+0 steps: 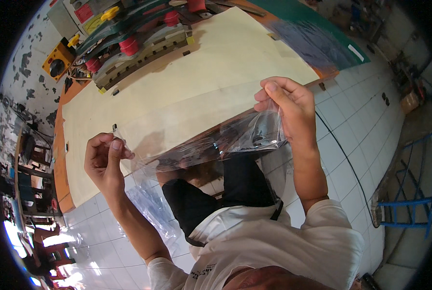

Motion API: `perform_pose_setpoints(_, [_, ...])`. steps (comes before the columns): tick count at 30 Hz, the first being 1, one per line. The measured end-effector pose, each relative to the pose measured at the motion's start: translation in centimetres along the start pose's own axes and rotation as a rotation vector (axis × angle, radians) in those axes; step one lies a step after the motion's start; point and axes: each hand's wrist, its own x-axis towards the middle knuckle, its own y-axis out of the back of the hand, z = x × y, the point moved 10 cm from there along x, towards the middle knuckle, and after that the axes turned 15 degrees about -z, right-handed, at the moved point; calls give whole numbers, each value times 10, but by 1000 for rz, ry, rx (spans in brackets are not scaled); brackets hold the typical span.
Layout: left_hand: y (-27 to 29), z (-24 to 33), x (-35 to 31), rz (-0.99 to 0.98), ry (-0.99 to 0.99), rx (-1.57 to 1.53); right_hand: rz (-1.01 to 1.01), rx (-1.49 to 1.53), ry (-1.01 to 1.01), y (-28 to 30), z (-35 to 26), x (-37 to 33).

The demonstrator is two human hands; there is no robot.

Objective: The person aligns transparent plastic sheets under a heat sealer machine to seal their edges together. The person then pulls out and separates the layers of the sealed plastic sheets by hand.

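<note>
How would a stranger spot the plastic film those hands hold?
Start at the large cream sheet. Over its near edge, the clear film stretches between left hand and right hand; unlike the plastic on the floor, it is held up.

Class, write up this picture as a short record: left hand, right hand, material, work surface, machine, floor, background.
Left hand: the left hand pinches one end of the film
Right hand: the right hand pinches the other end
Material: clear plastic film, stretched between the hands
Work surface: pale yellow sheet over an orange tabletop
Machine: green machine with red cylindrical parts, far left of the table
Floor: white tiles; more clear plastic lower left
Background: blue metal frame, right
</note>
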Motion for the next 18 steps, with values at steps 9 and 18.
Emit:
perform_pose_setpoints(9, [-2, -5, 0, 23, 14, 5, 15, 23, -28, 6, 6, 2])
perform_pose_setpoints(18, [2, 1, -6, 69, 34, 5, -81, 0, -43, -4, 6, 4])
